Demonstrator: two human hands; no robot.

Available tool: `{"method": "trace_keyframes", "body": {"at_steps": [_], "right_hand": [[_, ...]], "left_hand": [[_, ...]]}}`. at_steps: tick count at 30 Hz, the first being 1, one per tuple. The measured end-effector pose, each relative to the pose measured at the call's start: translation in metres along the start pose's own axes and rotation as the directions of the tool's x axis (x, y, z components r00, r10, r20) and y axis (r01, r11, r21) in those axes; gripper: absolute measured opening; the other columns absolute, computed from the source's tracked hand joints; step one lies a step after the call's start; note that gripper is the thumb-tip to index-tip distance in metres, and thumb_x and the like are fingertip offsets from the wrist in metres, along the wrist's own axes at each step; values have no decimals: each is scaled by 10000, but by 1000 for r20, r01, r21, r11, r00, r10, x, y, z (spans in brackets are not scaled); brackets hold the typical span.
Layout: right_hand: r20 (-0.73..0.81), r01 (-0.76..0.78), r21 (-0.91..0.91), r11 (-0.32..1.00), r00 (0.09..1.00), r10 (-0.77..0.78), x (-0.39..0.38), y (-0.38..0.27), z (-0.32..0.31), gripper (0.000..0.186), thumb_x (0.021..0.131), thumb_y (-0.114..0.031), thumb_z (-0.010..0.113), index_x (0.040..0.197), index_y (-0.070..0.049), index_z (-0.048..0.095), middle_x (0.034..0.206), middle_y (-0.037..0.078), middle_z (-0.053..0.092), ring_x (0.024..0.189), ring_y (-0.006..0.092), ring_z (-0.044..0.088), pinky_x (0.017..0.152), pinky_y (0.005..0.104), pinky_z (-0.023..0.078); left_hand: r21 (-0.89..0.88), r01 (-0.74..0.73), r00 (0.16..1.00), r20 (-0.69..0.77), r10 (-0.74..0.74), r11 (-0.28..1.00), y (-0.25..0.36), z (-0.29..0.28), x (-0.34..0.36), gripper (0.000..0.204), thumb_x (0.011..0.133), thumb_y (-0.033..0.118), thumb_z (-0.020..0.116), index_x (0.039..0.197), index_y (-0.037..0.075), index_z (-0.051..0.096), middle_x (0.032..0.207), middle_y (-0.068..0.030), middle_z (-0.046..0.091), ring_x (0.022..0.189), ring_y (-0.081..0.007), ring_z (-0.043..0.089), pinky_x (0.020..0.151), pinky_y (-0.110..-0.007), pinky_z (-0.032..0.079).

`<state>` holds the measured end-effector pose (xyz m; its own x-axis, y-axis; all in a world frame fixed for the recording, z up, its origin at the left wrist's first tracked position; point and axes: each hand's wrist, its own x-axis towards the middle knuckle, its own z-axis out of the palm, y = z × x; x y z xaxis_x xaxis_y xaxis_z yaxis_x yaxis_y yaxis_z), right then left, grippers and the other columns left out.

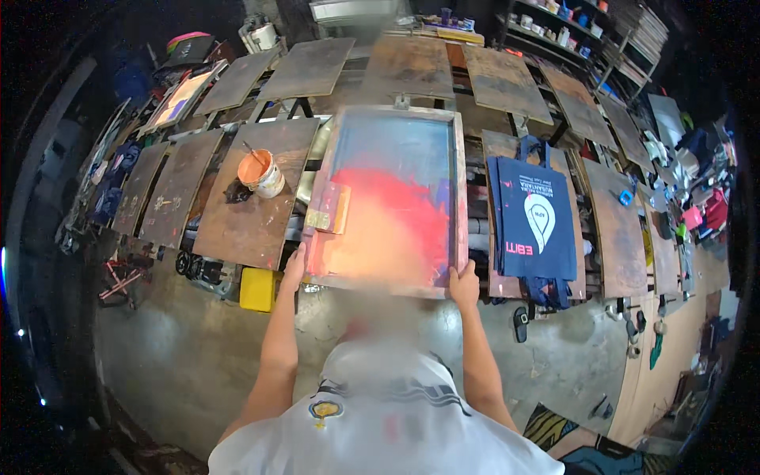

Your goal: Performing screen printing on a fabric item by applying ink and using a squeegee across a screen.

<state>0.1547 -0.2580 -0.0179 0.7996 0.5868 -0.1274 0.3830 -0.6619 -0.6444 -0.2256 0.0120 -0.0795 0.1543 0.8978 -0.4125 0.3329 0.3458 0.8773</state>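
A wooden-framed printing screen [457, 198] fills the centre, its mesh blue at the far end and smeared pink and pale orange nearer me. A squeegee [340, 209] with an orange strip rests along its left side. My left hand [294, 267] grips the near left of the frame, and my right hand [463, 279] holds the near right corner, both with curled fingers. On the board to the left stands a bucket [269, 180] of orange ink with a stick in it, beside a dark smudged lump. Navy tote bags [514, 233] printed in white and pink lie stacked on the board to the right.
Rows of stained wooden boards [617, 237] sit on racks ahead and to both sides. A yellow container [257, 289] is under the left board. A sandal [520, 324] lies on the floor at right. Shelves [558, 24] of pots stand at the back, with piled clutter at far right.
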Motion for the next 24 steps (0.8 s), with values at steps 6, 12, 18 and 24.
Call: {"method": "trace_keyframes", "body": {"at_steps": [6, 12, 18, 24], "right_hand": [[8, -32, 1, 999, 999, 32, 0, 3, -1, 533, 874, -358, 650, 1262, -41, 468, 989, 344, 654, 961, 527, 623, 817, 564, 500], [-18, 2, 13, 1000, 1000, -1, 3, 8, 0, 523, 871, -338, 656, 1250, -28, 472, 1001, 348, 650, 976, 527, 617, 831, 554, 498], [-16, -21, 23, 1000, 1000, 22, 3, 4, -1, 497, 860, -338, 671, 1175, 4, 495, 981, 340, 651, 965, 522, 617, 833, 547, 490], [-8, -16, 36, 999, 1000, 16, -1, 2, -3, 488, 857, -342, 678, 1158, 1, 507, 985, 336, 652, 977, 520, 615, 839, 544, 489]], "left_hand": [[406, -231, 837, -380, 394, 884, 14, 15, -22, 583, 915, 526, 613, 1014, -45, 680, 988, -249, 677, 963, -410, 632, 888, -445, 480], [501, -413, 658, -412, 630, 760, 27, 23, -39, 349, 905, 302, 676, 794, -26, 636, 804, -169, 576, 761, -359, 574, 718, -444, 458], [518, -421, 548, -508, 664, 744, 25, 26, -45, 263, 851, 230, 739, 817, 54, 546, 833, -99, 537, 828, -299, 540, 767, -410, 443], [512, -381, 630, -466, 622, 770, 21, 22, -37, 251, 878, 258, 701, 823, 41, 586, 857, -128, 566, 867, -334, 555, 774, -439, 450]]}}
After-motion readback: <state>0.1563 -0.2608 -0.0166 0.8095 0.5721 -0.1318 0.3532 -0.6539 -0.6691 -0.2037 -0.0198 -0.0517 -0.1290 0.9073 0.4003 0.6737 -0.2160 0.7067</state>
